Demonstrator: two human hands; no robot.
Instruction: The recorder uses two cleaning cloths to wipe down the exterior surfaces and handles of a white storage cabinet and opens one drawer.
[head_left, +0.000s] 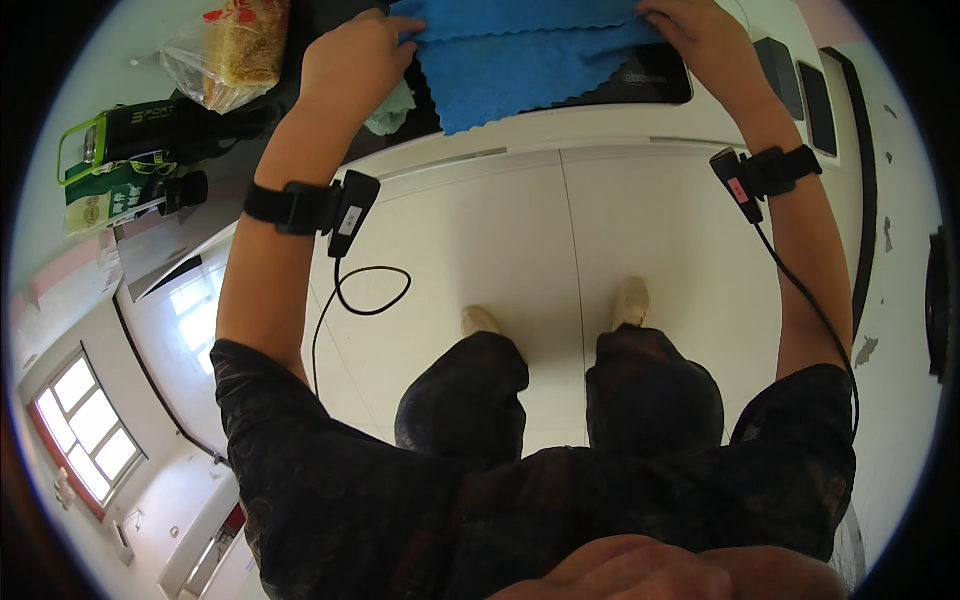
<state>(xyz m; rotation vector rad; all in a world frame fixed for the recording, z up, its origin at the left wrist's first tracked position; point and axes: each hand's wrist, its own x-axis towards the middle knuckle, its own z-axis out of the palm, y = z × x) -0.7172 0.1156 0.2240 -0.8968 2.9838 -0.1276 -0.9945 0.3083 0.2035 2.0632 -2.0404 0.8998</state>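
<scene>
1. Noted a white countertop bearing a glossy black panel with a rounded corner, above a floor of large pale tiles.
2. Observed at lower left a multi-pane window with a reddish frame; at right, a pale wall with peeling patches.
3. Found a soft blue cloth with scalloped edges spread over the black panel, creased crosswise near the top.
4. Found beside the left wrist a crumpled pale-green piece; cannot tell its material.
5. Recorded at left a clear plastic bag containing a brown-crusted loaf; near it, a black bottle with a lime-green loop, contents hidden.
6. Confirmed the left hand pinching the blue cloth's left edge, and the right hand pinching its upper right corner.
</scene>
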